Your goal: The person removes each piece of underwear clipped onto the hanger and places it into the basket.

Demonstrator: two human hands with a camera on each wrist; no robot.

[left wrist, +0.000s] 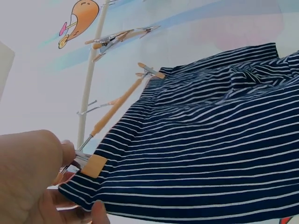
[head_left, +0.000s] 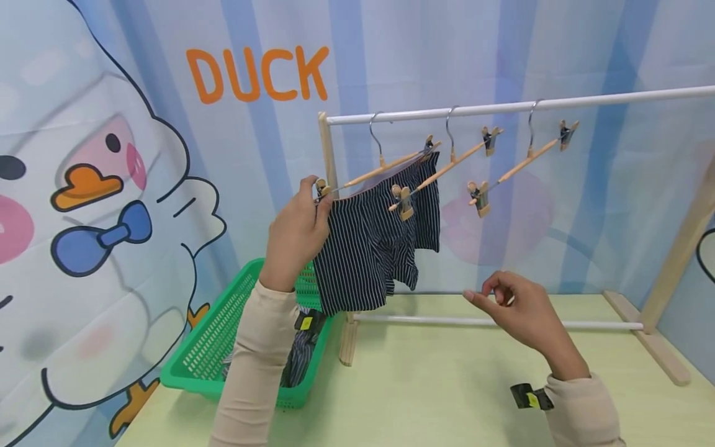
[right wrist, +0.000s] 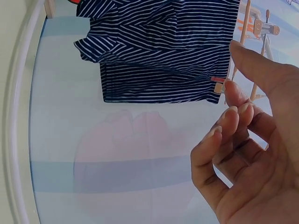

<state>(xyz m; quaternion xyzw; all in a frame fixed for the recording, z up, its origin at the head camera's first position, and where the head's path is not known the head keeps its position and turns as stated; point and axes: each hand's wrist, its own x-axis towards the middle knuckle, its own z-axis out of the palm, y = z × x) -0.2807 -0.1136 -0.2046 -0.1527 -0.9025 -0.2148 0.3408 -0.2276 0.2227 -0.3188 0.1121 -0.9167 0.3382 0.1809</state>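
Dark striped shorts (head_left: 371,248) hang by the waistband from a wooden clip hanger (head_left: 385,167) on the rail. My left hand (head_left: 296,233) pinches the hanger's near clip at the waistband corner. The left wrist view shows that clip (left wrist: 94,166) over the striped cloth, with fingers around its back and the fabric edge. The far clip (head_left: 429,144) sits at the other waistband corner. My right hand (head_left: 516,304) is in the air to the right of the shorts, fingers loosely curled and holding nothing. In the right wrist view, the shorts (right wrist: 159,51) are beyond its fingertips.
Two bare clip hangers, a middle one (head_left: 441,174) and a right one (head_left: 519,166), hang along the white rail (head_left: 614,99). A green basket (head_left: 223,329) with striped clothing (head_left: 301,354) stands at left on the pale table (head_left: 424,385). Wooden rack feet (head_left: 648,338) rest at right.
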